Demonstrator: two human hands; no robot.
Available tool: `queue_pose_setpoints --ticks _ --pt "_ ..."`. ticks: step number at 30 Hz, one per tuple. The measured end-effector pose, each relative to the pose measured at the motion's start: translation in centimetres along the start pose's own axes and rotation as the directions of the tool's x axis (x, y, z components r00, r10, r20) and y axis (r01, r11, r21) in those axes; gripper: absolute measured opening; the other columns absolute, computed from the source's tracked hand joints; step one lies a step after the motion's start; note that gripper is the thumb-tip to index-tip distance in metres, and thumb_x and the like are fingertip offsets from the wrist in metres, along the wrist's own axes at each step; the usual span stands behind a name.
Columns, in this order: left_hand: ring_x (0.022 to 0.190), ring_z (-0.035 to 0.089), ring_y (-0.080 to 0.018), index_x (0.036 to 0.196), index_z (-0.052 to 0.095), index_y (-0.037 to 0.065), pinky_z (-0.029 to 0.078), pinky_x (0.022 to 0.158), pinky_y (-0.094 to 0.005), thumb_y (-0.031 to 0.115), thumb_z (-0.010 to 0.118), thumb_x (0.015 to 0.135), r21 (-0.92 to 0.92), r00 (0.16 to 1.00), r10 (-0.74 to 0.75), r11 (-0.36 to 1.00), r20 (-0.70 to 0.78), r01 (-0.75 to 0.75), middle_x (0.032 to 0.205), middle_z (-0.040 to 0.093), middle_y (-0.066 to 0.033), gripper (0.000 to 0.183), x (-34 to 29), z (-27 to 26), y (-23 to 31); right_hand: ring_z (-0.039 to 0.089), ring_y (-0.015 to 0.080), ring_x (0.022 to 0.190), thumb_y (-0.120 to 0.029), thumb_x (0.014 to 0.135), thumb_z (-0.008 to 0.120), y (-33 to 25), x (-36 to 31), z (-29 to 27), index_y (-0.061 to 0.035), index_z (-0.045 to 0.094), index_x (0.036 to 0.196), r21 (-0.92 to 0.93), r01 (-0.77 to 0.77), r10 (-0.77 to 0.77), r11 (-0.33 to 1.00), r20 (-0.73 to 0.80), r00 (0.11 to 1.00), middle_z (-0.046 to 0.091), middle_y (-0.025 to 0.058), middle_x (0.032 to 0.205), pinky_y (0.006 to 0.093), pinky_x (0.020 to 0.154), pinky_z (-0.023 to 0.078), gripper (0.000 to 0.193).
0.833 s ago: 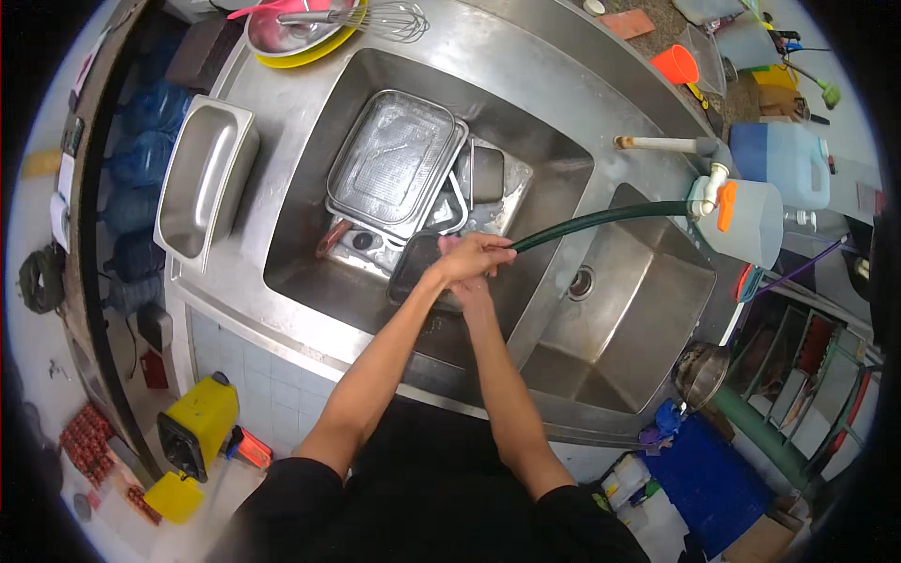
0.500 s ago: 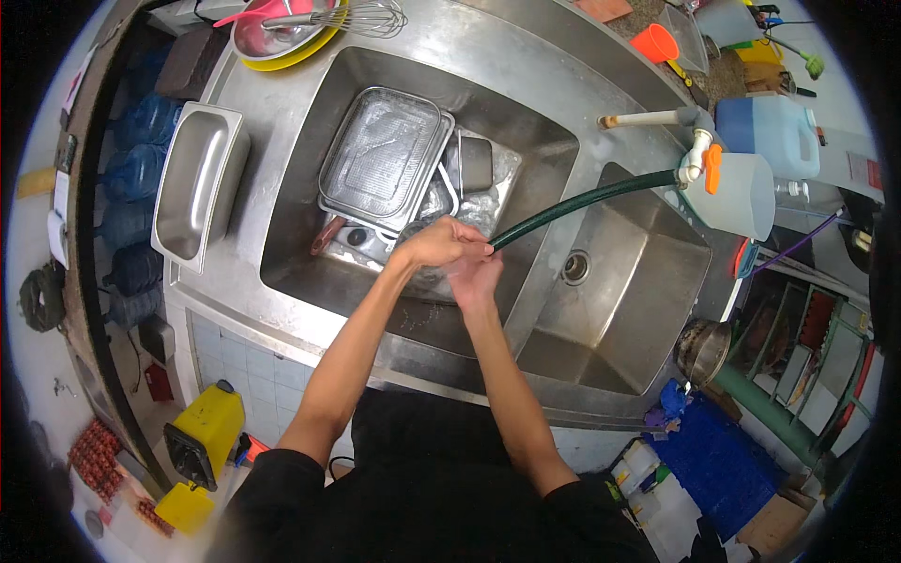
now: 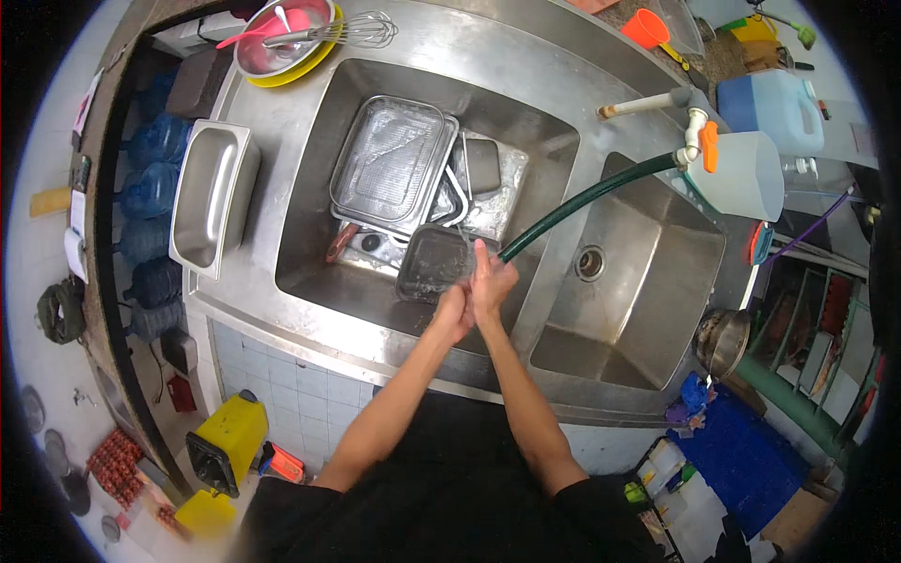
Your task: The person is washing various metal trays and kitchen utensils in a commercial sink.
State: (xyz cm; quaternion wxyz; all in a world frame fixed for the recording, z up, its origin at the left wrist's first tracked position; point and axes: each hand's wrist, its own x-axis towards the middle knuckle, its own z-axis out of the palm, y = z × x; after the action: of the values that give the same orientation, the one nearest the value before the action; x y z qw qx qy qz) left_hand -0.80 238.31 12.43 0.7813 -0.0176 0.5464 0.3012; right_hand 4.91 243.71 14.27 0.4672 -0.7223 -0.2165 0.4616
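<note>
Over the large sink basin (image 3: 310, 216), my right hand (image 3: 490, 289) is closed round the free end of a green hose (image 3: 591, 199), thumb pointing up. Against its palm side rests my left hand (image 3: 454, 314), fingers curled; whatever it may hold is hidden. Water splashes into a dark rectangular pan (image 3: 436, 263) just beyond my hands. Behind that pan lies a stack of metal trays (image 3: 389, 155), the top one ribbed. A smaller grey pan (image 3: 482, 165) sits on a wet flat tray to their right. A brown-handled utensil (image 3: 343, 241) pokes out under the stack.
A deep steel container (image 3: 208, 192) stands left of the basin. Bowls with a whisk (image 3: 361, 33) are at the far left. To the right are a smaller basin (image 3: 648, 263), a tap with an orange lever (image 3: 710, 148), a translucent container (image 3: 746, 183) and a blue-liquid jug (image 3: 770, 111).
My hands have shifted slightly nearer to me, uncovering the dark pan. My left hand has moved off the hose end to below my right hand, whose thumb now points up.
</note>
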Motion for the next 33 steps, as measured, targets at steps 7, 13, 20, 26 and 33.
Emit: queue_pose_setpoints --ticks 7,13,20,26,33 --pt "0.095 0.063 -0.0249 0.115 0.055 0.003 0.05 0.086 -0.0406 0.033 0.034 0.101 -0.538 0.983 0.088 0.843 0.16 0.012 0.105 0.065 -0.0134 0.039 3.6 1.7 3.2 0.039 0.0087 0.048 -0.021 0.088 0.069 -0.6 3.2 1.4 -0.0082 0.042 0.056 0.024 0.11 -0.109 0.994 -0.046 0.993 0.042 -0.002 0.054 0.0277 0.045 0.033 0.044" --pt "0.1 0.06 -0.0187 0.118 0.054 0.007 0.05 0.084 -0.0334 0.033 0.038 0.102 -0.46 0.98 0.188 0.866 -0.064 -0.196 0.111 0.061 -0.0086 0.035 7.8 1.1 5.6 0.055 0.0282 0.115 -0.01 0.092 0.057 3.5 8.5 3.2 0.0034 0.049 0.118 0.69 -0.543 0.41 0.479 0.371 0.833 0.054 0.0208 0.125 0.036 0.102 0.046 0.03" --pt "0.098 0.06 -0.0177 0.118 0.054 0.009 0.047 0.087 -0.0379 0.025 0.042 0.099 -0.199 0.965 0.214 0.963 0.153 -0.182 0.11 0.062 -0.004 0.028 5.7 -0.1 7.0 0.062 0.0152 0.076 -0.022 0.086 0.07 2.3 10.8 3.8 0.0011 0.059 0.103 -0.234 -0.384 0.45 0.893 0.454 0.769 0.063 0.0061 0.083 0.0278 0.062 0.051 0.031" --pt "0.094 0.062 -0.0245 0.115 0.054 0.005 0.05 0.084 -0.0393 0.042 0.038 0.098 -0.517 0.958 0.26 0.84 0.123 -0.162 0.109 0.063 -0.0116 0.044 8.3 1.8 6.1 0.064 0.0157 0.09 -0.028 0.09 0.064 3.0 9.3 5.1 0.001 0.06 0.114 0.24 -0.253 0.109 0.937 0.488 0.866 0.067 0.0092 0.097 0.0257 0.076 0.051 0.037" --pt "0.061 0.053 -0.0222 0.084 0.059 0.018 0.046 0.056 -0.0387 0.054 0.041 0.091 -0.414 0.999 -0.032 0.909 0.03 0.042 0.069 0.057 -0.0026 0.04 9.8 3.8 7.6 0.05 0.028 0.118 -0.036 0.094 0.054 6.6 6.6 6.1 -0.0009 0.054 0.122 -0.165 -0.072 0.135 0.984 0.418 0.898 0.06 0.015 0.118 0.0358 0.103 0.035 0.045"
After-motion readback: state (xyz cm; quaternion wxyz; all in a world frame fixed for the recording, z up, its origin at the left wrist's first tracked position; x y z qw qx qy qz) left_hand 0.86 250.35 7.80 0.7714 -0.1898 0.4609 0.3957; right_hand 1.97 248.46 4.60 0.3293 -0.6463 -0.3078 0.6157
